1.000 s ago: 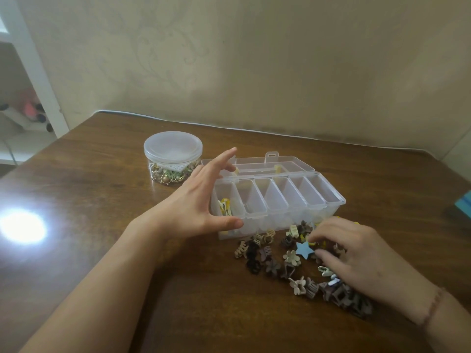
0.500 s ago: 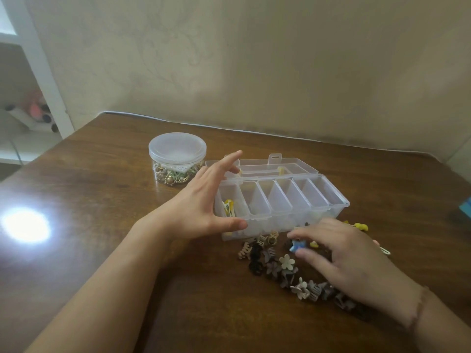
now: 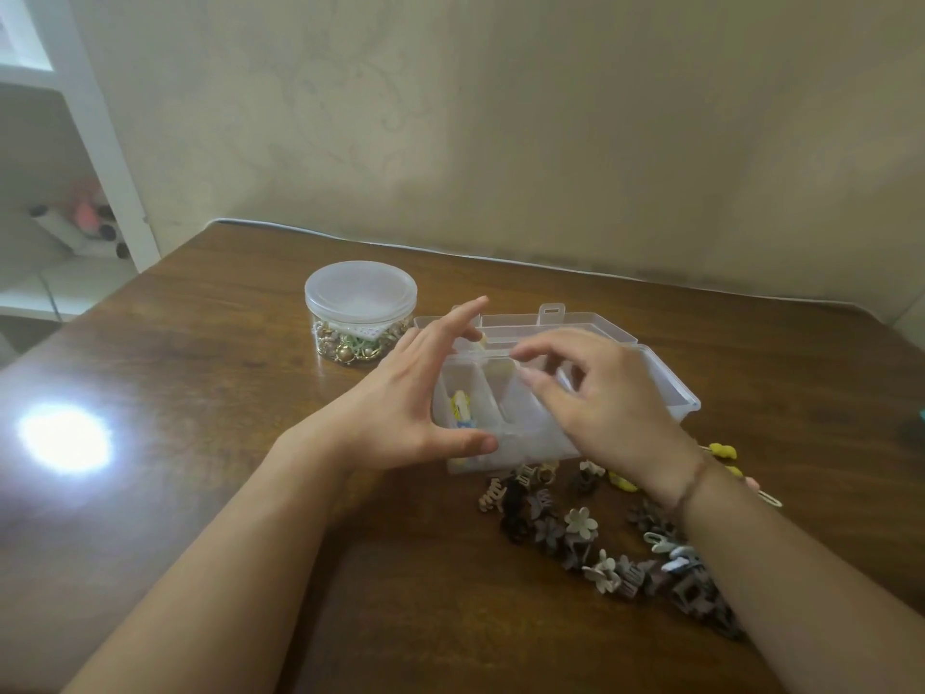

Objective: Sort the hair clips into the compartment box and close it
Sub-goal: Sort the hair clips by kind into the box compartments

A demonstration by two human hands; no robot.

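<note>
The box (image 3: 665, 388), clear plastic with lid folded back flat behind it, sits mid-table, near edge just beyond the clips (image 3: 580, 523), which lie in a loose pile on the wood in front and to the right. Left hand (image 3: 400, 408) cups the box's left end, fingers spread and straight, thumb along the front wall, bracing, not gripping. Right hand (image 3: 605, 393) hovers over the middle compartments, fingers curled, thumb and forefinger close together as if pinching something small; cannot tell whether a clip is in there, the hand hides it. Leftmost compartment holds a yellow clip (image 3: 459, 408); the others look bare where visible. Clips judged light, stiff, small, toothed claw and flower shapes, likely to snag each other in the pile, so best pinched one at a time by the body. The box likely is light and slides easily on the smooth top, hence the bracing hand; the lid is thin and will want pressing at the front tab (image 3: 551, 312) to latch. Most clips are unsorted, task early. Table (image 3: 200, 373) is dark glossy wood with a bright glare spot at left. A lidded round tub (image 3: 360, 298) of beads stands left of the box. Plain beige wall behind, white shelf at far left.
</note>
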